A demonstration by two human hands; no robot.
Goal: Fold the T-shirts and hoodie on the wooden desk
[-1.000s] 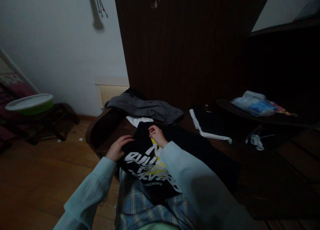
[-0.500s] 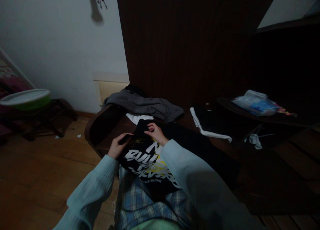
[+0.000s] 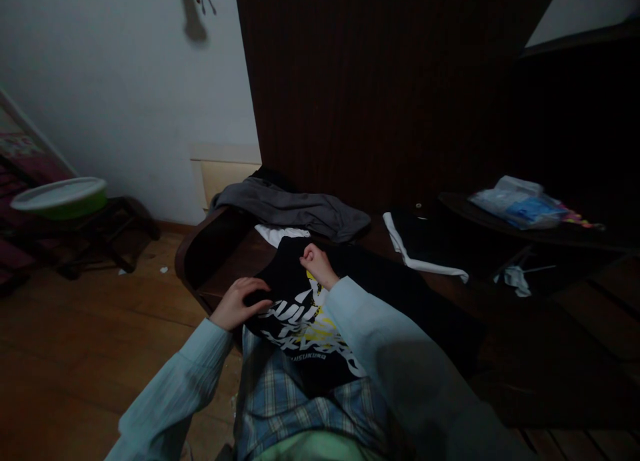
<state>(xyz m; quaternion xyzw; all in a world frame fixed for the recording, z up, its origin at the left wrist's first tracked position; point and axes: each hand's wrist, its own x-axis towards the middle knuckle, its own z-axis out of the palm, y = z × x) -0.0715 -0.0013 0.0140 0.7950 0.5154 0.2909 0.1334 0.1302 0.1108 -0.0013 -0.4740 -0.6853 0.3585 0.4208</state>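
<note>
A black T-shirt point(image 3: 280, 264) with white and yellow lettering lies spread over the dark wooden bench and the edge of my lap. My left hand point(image 3: 239, 305) rests at its left edge, thumb and fingers apart with dark cloth between them. Closer to the shirt's middle, my right hand point(image 3: 319, 264) has its fingers drawn together in a pinch on the fabric, just above the print. Part of the lettering disappears behind my right sleeve point(image 3: 380, 334).
Behind the shirt lie a grey garment point(image 3: 300, 211) and a white cloth point(image 3: 283, 235). Folded black-and-white clothing point(image 3: 425, 244) sits to the right, near a plastic bag point(image 3: 520, 204) on a dark surface. A green basin point(image 3: 65, 201) stands on a stool at left.
My left hand has loosened its hold on the shirt's edge and its fingers have spread. My right fingers have closed together. The shirt's upper part now lies flatter.
</note>
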